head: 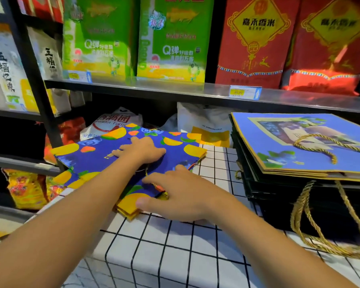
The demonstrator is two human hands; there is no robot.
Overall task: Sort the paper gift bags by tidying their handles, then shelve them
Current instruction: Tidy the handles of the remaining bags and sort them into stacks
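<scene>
1. Head view: your left hand (141,149) lies flat on top of the blue fruit-print gift bags (96,154), fingers straight and spread, pressing down, gripping nothing.
2. Your right hand (181,194) rests on the near corner of the same stack, fingers relaxed and extended, thumb at the yellow edge. It touches paper only; no pinch that you can see.
3. A gold cord handle (154,185) shows just under your right fingers, mostly hidden, so you can't tell how it lies.
4. The fruit-print bags lie flat on the grid-patterned counter (175,246), at its far left, far edge poking toward the lower shelf opening.
5. To the right, well apart from your hands, a second stack of dark bags (279,196) sits on the counter, topped by a light-blue gift bag (279,150) with a picture print.
6. Gold rope handles (320,225) hang loose off the front of that stack onto the counter; another rope loop (320,144) lies on top of the light-blue bag.
7. The shelf (154,88) above holds green boxes (170,38) and red boxes (254,42), with a price tag (244,92) on its edge.
8. White sacks (204,119) sit in the shelf space behind the counter.
</scene>
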